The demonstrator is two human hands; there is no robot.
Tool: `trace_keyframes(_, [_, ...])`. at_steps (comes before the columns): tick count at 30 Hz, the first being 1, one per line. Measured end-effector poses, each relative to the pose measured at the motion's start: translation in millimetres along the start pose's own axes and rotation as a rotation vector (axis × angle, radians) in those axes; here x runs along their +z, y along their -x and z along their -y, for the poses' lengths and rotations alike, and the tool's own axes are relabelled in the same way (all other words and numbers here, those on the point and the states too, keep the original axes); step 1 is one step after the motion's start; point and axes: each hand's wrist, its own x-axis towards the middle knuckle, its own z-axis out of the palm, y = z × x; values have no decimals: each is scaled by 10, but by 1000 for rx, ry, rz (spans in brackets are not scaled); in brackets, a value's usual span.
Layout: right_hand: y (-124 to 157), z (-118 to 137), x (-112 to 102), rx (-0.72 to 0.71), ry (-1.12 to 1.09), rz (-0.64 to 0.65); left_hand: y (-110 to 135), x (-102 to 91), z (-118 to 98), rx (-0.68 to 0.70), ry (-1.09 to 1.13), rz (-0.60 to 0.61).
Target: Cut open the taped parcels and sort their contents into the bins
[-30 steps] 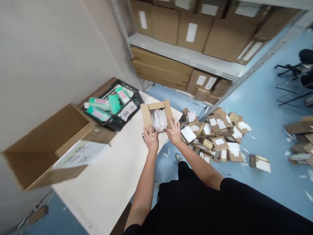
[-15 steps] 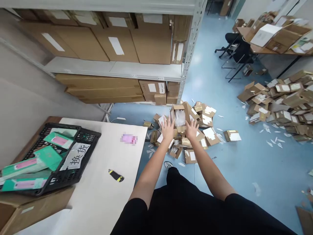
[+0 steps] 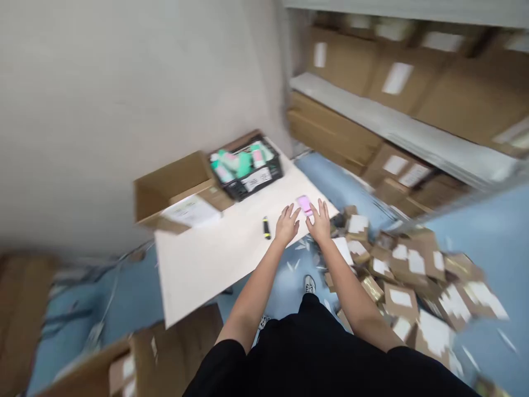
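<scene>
A small pink item (image 3: 305, 205), too blurred to name, lies near the right-hand corner of the white table (image 3: 198, 264). Right at its near edge is my right hand (image 3: 319, 223), fingers spread; whether they touch it I cannot tell. My left hand (image 3: 287, 225) is just to its left, over the table's near edge, with fingers apart and nothing held. Left of that hand a black-and-yellow cutter (image 3: 266, 227) rests on the tabletop.
Behind the table's far edge stand a black crate (image 3: 275, 167) of green-and-pink packs and a topless cardboard box (image 3: 142, 201). Small cardboard parcels (image 3: 400, 298) cover the floor at right, below a shelf (image 3: 355, 107) of large cartons. Another carton (image 3: 177, 347) is at lower left.
The view has swung left, toward the table. Both my hands have gone from the parcel pile on the floor to the pink item on the table. The cutter stays on the table.
</scene>
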Motion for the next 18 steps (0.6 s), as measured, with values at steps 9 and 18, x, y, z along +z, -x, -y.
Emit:
trace_keyframes(9, [921, 3383, 1677, -732, -317, 416, 3152, -1393, 1822, -733, -143, -407])
trace_keyframes(18, [3580, 5912, 2431, -1266, -472, 869, 6934, -1827, 2012, -1401, -235, -602])
